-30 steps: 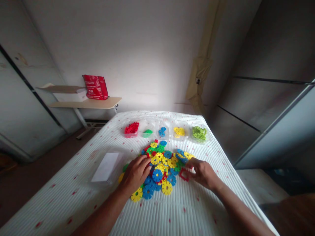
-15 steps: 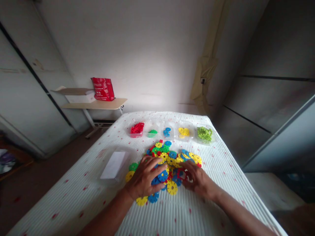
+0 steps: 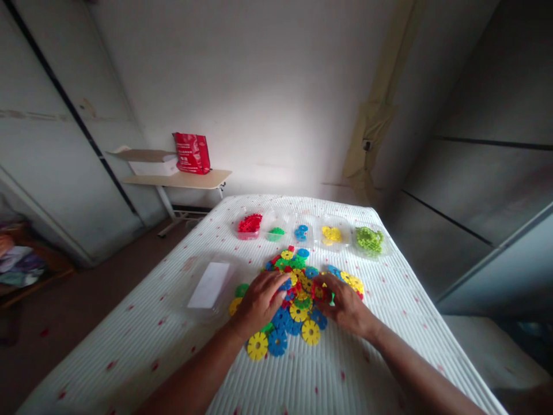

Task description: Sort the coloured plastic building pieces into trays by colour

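A pile of toothed plastic discs in yellow, blue, red and green lies on the white striped tablecloth. My left hand rests on the left side of the pile with its fingers spread flat over the discs. My right hand is on the right side of the pile. Its fingertips are pinched on a red piece near the pile's middle. The two hands are close together, almost touching.
At the table's far side stands a row of clear tubs holding sorted pieces: red, green, blue, yellow and lime. A clear tray with a white sheet lies left of the pile. A side shelf carries a red bag.
My right hand has carried the red piece left into the pile's middle. My left hand has shifted right over the discs. The camera has turned a little to the left.
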A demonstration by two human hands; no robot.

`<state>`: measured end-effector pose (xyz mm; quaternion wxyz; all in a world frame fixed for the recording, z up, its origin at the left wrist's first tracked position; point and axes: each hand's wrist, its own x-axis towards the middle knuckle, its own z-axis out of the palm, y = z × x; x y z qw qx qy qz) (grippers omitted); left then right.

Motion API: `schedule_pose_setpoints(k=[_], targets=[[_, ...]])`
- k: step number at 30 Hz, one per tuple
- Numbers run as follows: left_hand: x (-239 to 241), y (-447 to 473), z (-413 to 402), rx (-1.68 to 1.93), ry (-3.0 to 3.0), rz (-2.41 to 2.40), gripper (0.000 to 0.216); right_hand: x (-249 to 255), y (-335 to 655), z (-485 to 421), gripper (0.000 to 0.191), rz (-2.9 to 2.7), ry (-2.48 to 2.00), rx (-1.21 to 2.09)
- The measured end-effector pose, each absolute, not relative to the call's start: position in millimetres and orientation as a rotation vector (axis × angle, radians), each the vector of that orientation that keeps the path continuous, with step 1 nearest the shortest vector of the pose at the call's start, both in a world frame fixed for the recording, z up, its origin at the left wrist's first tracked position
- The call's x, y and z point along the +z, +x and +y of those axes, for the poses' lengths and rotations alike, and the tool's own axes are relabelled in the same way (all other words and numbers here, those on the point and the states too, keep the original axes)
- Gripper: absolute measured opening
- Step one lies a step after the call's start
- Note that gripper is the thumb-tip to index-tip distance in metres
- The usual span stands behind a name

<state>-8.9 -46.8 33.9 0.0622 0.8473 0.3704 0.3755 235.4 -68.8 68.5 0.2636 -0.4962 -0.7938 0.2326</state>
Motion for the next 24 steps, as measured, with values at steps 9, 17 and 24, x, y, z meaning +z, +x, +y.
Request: schedule_pose_setpoints(k=[9, 17, 24], targets=[[34.7, -12.0, -48.0, 1.150, 2.106, 1.198, 0.044, 73.8, 222.2, -61.9, 0.047, -2.140, -1.353, 0.594], [34.5, -9.6, -48.3, 1.190, 1.832, 1.013, 0.065, 71.3, 212.9, -54.3, 0.044, -2.006, -1.262, 0.886], [37.0, -10.9, -43.1, 1.292, 1.445, 0.968, 0.066, 65.9, 204.8, -55.7, 0.036, -1.858, -1.102, 1.057]])
